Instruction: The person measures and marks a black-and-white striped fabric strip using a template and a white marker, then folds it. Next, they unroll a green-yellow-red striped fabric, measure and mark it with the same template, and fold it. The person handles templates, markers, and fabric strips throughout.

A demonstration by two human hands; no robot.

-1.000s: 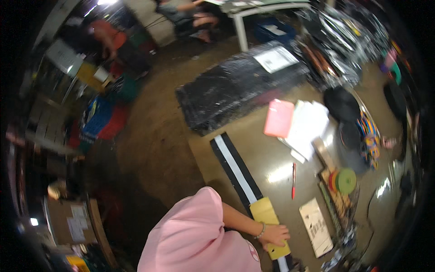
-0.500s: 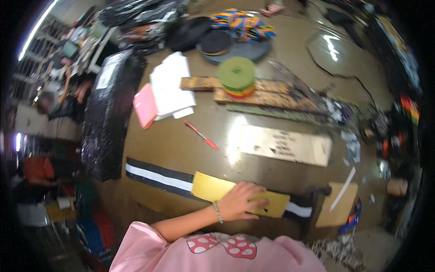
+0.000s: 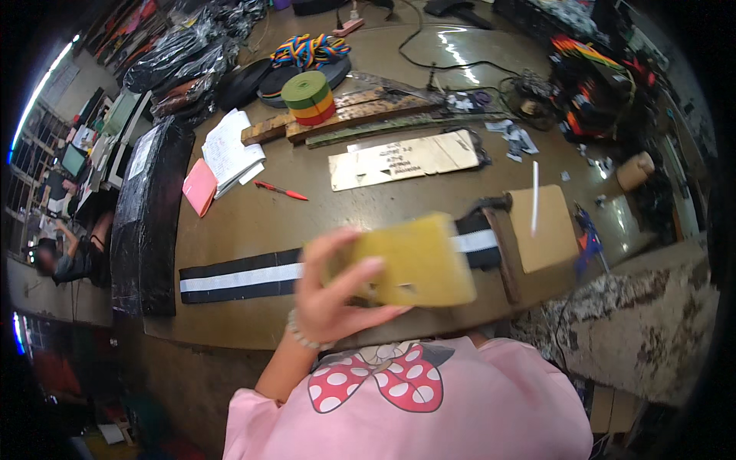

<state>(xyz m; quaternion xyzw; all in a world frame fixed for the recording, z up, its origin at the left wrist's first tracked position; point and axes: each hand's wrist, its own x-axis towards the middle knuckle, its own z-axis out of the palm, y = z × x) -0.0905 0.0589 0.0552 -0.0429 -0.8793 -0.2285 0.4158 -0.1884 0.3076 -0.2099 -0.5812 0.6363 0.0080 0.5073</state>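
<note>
The yellow card (image 3: 429, 261) is up in my left grip (image 3: 323, 287), above the desk (image 3: 253, 230). My fingers hold it by its 9 o'clock end, and it looks blurry. I cannot tell what my right grip does, because I can't see it.

The long black strip with a white stripe (image 3: 238, 284) lies on the desk, from 9 o'clock to 3 o'clock. My grip and the card hide its middle. A thin dark bar (image 3: 506, 264) is right by the strip's 3 o'clock end; I can't tell if they touch. Just past it is a tan board (image 3: 548, 238) with a white stick (image 3: 535, 188) over it.

Counting from the card, a cream board with black writing (image 3: 402, 162) lies at 12 o'clock. At 11 o'clock a green, yellow and red roll (image 3: 307, 93) sits on some old wood (image 3: 372, 113). A red pen (image 3: 281, 191), white papers (image 3: 228, 149) and a pink book (image 3: 199, 188) are at 10 o'clock. A big black shiny pack (image 3: 146, 222) is at 9 o'clock.

Half a second ago, the card lay flat on the strip with my left grip on top. Now it is lifted and tipped.
</note>
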